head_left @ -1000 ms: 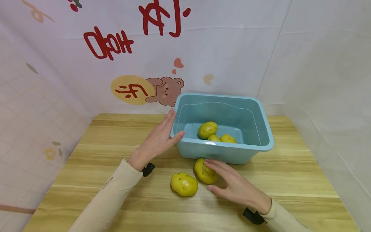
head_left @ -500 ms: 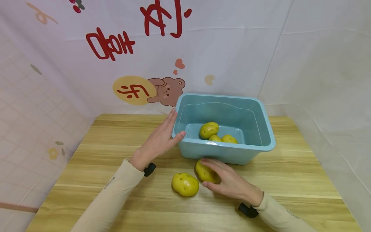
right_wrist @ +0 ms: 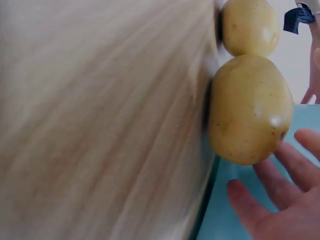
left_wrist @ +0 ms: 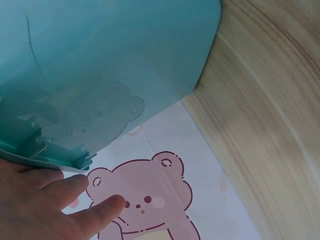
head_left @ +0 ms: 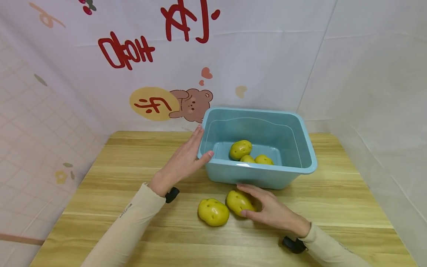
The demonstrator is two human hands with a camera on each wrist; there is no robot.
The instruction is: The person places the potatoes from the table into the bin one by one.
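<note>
My left hand (head_left: 178, 161) rests on the left rim of a light blue plastic tub (head_left: 257, 172), its thumb over the near corner. In the left wrist view, spread fingers (left_wrist: 102, 215) lie along the rim. My right hand (head_left: 271, 207) is at a yellow potato (head_left: 238, 203) on the table in front of the tub. Its fingers reach over the far side and its thumb lies by the near side. Seen from the right wrist, the fingers are spread, with fingertips right at the potato's end. Another potato (head_left: 213, 212) lies just left of it.
Inside the tub lie several potatoes (head_left: 241, 150). The tub stands at the back right of the wooden table (head_left: 186, 244). Behind it hangs a white printed wall cloth (head_left: 267, 55) with a bear, and pale walls close both sides.
My right hand moved in around the potato, then shifted slightly right. That potato has moved a little toward the near side, away from the tub. My left hand stays at the rim.
</note>
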